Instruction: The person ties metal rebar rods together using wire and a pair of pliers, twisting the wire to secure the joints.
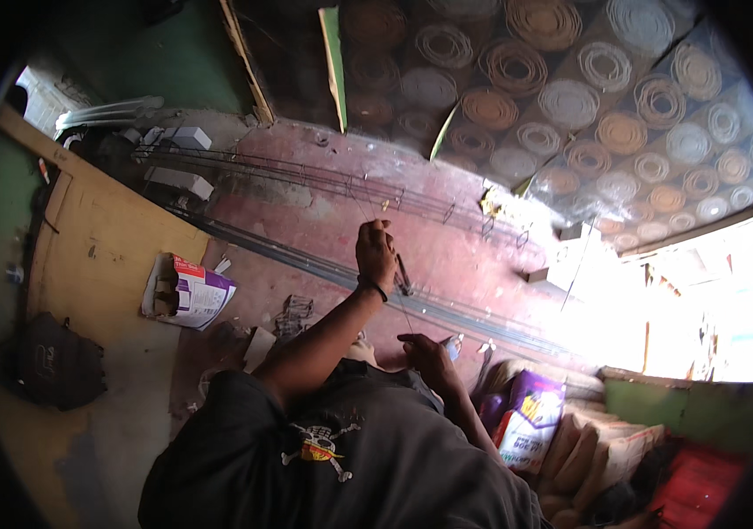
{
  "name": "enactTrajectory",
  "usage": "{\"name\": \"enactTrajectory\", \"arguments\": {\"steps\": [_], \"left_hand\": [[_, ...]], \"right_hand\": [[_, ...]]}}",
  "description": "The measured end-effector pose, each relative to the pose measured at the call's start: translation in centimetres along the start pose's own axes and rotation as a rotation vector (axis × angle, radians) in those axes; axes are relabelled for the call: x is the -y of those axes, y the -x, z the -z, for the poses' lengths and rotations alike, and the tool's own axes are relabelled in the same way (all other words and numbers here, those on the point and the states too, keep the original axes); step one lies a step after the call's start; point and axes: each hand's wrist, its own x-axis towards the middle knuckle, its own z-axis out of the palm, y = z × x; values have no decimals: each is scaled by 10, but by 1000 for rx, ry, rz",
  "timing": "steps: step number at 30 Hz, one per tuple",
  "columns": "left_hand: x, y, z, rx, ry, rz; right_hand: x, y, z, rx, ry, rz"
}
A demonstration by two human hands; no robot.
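Observation:
My left hand (376, 254) is raised over the red floor, its fingers closed round a dark plier-like hand tool (404, 275). Parts of the tool stick out below the fist; its exact kind is hard to make out. A thin wire (407, 316) runs down from beside this hand to my right hand (427, 354). Close to my chest, the right hand pinches the wire's lower end, with one finger pointing left. Beyond both hands, a long cage of thin steel rods with square stirrups (350, 188) lies across the floor. A bundle of grey steel rods (306, 256) passes beneath my hands.
Loose bent stirrups (295, 315) lie left of my body. A torn purple-and-white bag (191, 293) stands by a yellowish board (99, 251), with a black backpack (59, 361) nearer. Stacked sacks (601, 445) and a purple sack (530, 419) are at right. A circle-patterned sheet (561, 101) spans the far side.

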Motion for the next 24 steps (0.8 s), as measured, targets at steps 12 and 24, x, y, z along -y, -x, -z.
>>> {"name": "enactTrajectory", "arguments": {"steps": [12, 24], "left_hand": [[-64, 6, 11, 98, 262, -59], [-36, 25, 86, 276, -429, -204]], "right_hand": [[61, 81, -3, -365, -773, -194], [-44, 52, 37, -650, -424, -380]]}}
